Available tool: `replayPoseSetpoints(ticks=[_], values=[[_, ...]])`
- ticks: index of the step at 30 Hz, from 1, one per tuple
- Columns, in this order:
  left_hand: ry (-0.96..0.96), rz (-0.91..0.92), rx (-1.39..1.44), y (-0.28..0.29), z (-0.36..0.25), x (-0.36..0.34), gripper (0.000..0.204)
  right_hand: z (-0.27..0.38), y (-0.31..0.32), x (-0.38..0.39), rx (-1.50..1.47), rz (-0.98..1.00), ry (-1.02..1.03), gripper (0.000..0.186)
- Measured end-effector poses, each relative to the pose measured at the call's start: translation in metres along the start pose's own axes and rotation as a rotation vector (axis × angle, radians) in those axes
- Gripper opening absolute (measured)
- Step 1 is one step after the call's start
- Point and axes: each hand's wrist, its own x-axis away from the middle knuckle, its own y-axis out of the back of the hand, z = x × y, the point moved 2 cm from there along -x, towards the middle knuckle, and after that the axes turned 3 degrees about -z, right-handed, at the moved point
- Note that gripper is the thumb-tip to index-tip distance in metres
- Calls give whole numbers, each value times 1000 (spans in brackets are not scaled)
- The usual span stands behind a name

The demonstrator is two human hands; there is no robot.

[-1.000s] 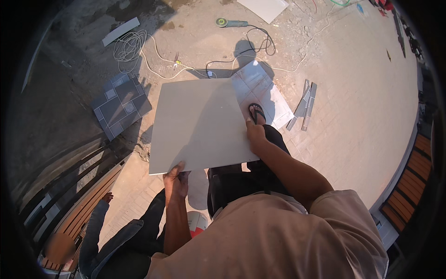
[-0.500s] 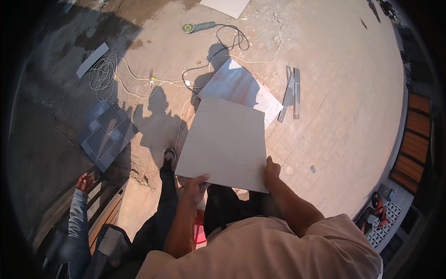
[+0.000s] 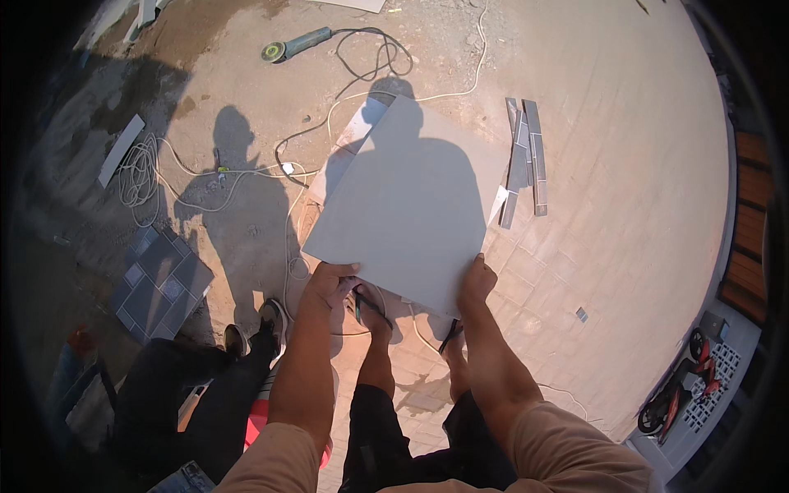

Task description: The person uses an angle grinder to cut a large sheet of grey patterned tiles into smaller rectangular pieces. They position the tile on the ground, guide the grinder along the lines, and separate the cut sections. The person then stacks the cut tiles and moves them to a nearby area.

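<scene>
A large square tile (image 3: 411, 197) shows me its plain grey face, with my shadow across it. I hold it by its near edge with both hands. My left hand (image 3: 331, 283) grips near the left corner, thumb on top and fingers underneath. My right hand (image 3: 477, 281) is closed round the edge by the right corner. Beneath the tile, a paler flat piece (image 3: 357, 131) shows at the far left side; whether the tile touches it I cannot tell. Right of the tile lie several narrow cut tile strips (image 3: 526, 160).
An angle grinder (image 3: 297, 43) with a dark cord lies beyond the tile. A coiled pale cable (image 3: 140, 181) and a dark patterned tile (image 3: 164, 283) are at left. A co-worker's dark-clothed legs (image 3: 222, 370) stand near a red bucket (image 3: 256, 417). A red-and-black wheeled thing (image 3: 682, 386) is at right.
I have bent forward and moved the tile away from my body, lower over the pale piece, turning it slightly. The co-worker's legs and arm have shifted at left.
</scene>
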Motion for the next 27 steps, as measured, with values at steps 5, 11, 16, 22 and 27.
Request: replayPoseSetpoints(ticks=[5, 11, 16, 22, 27], values=[[19, -119, -57, 62, 45, -43, 58, -74, -48, -47, -109, 10, 65, 49], [-28, -552, 67, 133, 94, -83, 57, -146, -89, -76, 17, 233, 97, 39], [-5, -792, 106, 137, 117, -116, 79, -182, -114, -102, 305, 323, 93, 52], [-16, -767, 267, 144, 123, -132, 96, -179, -76, -107, 309, 383, 123, 48], [-185, -690, 290, 150, 106, -149, 103, -151, 31, -87, 199, 505, -67, 47]])
